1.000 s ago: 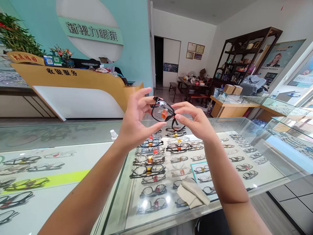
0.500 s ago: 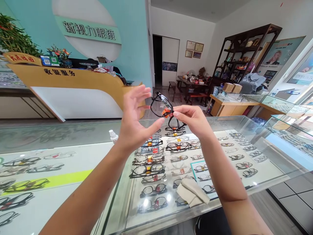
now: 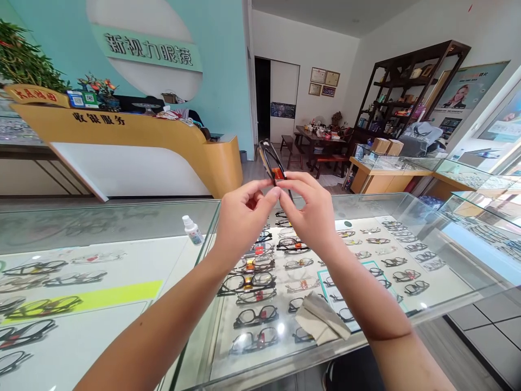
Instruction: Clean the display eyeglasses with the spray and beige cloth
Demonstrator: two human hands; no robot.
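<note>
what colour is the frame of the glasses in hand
The glasses are black-framed, best seen in the head view.

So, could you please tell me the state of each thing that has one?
Glasses: held up, turned nearly edge-on.
Left hand: pinched on the glasses.
Right hand: pinched on the glasses.
Cloth: loosely folded, lying on the case.
Bottle: upright, capped.
Other glasses: in rows inside the case.
Door: partly open.
</note>
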